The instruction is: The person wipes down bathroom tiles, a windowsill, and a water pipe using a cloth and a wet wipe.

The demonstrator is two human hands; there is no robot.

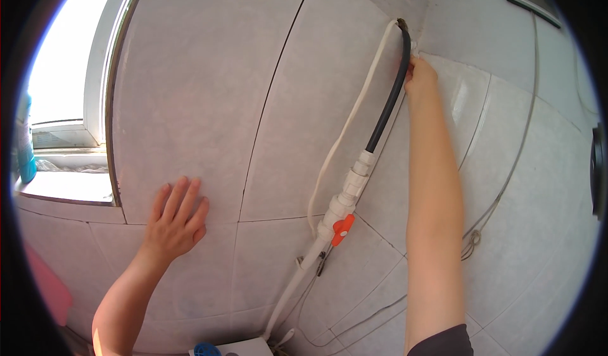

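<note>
My left hand (174,220) lies against the grey tiled wall (196,103), fingers stretched and slightly apart, holding nothing. High up at the corner, my right hand (422,75) is closed, its fingertips partly hidden beside the upper end of a black hose (391,106). A small whitish bit (415,49) shows just above those fingers; I cannot make out what they grip. The hose curves down into a white pipe fitting (356,182) with a red valve handle (342,230). Alongside runs a thin white cable (345,125), coming from the same hole in the corner.
At the left is a bright window (63,71) with a teal bottle (25,147) on its sill. A grey cord (527,125) hangs on the right wall, looped lower down. Something pink (47,283) stands at lower left. Below the pipe sits a white object with a blue round part (207,349).
</note>
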